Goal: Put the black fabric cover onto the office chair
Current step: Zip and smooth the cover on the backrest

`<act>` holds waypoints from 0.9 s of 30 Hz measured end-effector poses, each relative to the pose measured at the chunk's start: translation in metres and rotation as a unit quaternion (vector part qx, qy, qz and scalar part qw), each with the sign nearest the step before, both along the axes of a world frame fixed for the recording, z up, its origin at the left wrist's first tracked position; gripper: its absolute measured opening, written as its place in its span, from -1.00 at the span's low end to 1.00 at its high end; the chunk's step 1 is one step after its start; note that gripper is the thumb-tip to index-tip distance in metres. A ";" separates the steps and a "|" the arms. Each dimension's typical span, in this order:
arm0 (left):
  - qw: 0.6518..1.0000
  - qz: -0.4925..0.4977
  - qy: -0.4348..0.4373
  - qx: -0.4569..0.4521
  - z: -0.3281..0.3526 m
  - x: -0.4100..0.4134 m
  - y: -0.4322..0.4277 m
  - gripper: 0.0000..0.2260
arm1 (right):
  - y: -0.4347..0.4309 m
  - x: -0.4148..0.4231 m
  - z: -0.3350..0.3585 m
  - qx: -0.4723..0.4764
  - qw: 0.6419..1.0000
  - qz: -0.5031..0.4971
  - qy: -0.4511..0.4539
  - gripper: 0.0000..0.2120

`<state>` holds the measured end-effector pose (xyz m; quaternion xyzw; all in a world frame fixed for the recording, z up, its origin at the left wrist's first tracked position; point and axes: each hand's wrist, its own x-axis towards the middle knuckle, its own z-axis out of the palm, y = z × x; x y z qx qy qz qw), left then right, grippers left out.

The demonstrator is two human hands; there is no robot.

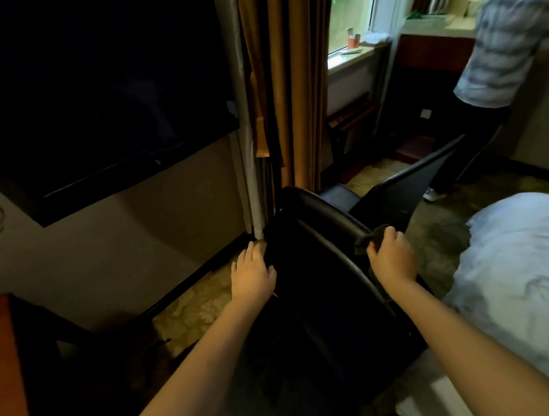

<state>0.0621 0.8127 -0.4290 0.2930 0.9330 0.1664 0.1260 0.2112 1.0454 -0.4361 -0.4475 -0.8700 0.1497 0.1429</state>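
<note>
The right grip (391, 256), a bare hand, was clenched around a bunched fold of the black fabric cover (366, 240), holding it at the right edge of the chair's backrest. The left grip (253, 275) lay released and flat, fingers straight and pointing away, pressed against the left side of the backrest where dark cloth hung. Between the two hands stood the office chair (326, 218), seen from behind and above, its curved top rim running from far left to near right. The cover appeared to be draped over the near face of the backrest, but black cloth on a black chair in dim light made its edges hard to trace. As a judgement, the task looked partly done: the cloth was on the backrest and in hand, while pulling it down evenly, smoothing it, and covering the seat, if that was meant, seemed left to do. To the right lay a bed (518, 261) with pale bedding. Far left hung a dark screen (91, 89), with brown curtains (293, 82) beyond the chair, and another person (504, 44) stood far right by the window.
</note>
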 end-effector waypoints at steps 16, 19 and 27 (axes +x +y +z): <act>0.992 0.117 -0.012 0.048 -0.017 0.188 -0.003 -0.56 | -0.020 0.126 0.014 0.074 0.910 0.398 -0.095 -0.87; 0.987 0.141 -0.036 0.063 -0.020 0.226 -0.013 -0.60 | -0.048 0.152 0.011 0.096 0.895 0.427 -0.087 -0.93; 0.973 0.208 -0.062 0.080 -0.020 0.319 -0.059 -0.73 | -0.097 0.178 0.016 -0.019 0.829 0.553 -0.079 -0.84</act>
